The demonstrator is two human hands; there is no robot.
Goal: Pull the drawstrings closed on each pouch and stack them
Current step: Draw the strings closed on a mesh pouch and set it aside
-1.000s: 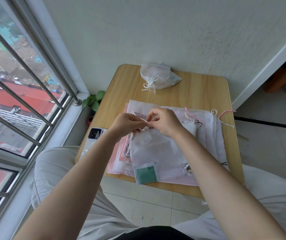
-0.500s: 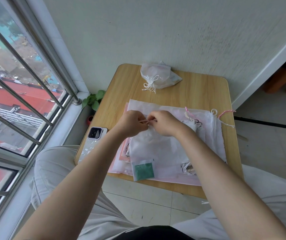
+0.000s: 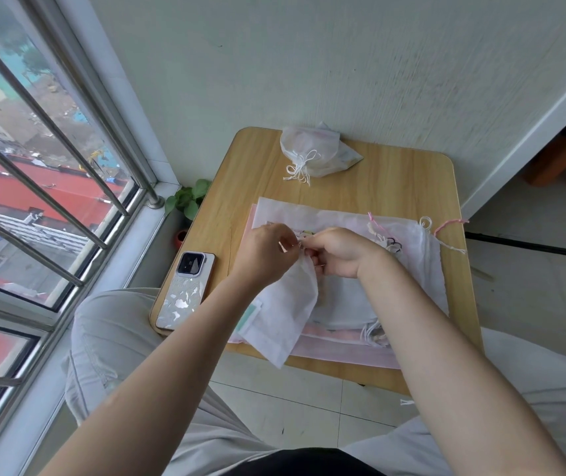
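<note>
A white mesh pouch (image 3: 286, 314) hangs from both my hands over the near part of the small wooden table (image 3: 394, 187). Its top is bunched where my left hand (image 3: 264, 250) and my right hand (image 3: 338, 250) meet, each pinching a thin drawstring at the pouch mouth. A green tag shows at the pouch's left edge. Under it lies a pile of flat white and pink pouches (image 3: 415, 269) with pink and white cords at the right. A closed pouch (image 3: 312, 154) with knotted white strings lies at the table's far edge.
A phone (image 3: 185, 290) in a patterned case lies on the table's left edge. A barred window runs along the left, with a small potted plant (image 3: 188, 201) by the sill. The wall stands right behind the table. My knees are under the near edge.
The pouch top has gathered tighter and the pouch has swung to the left, now narrower and hanging off the table's near edge. Both hands stay together at its mouth.
</note>
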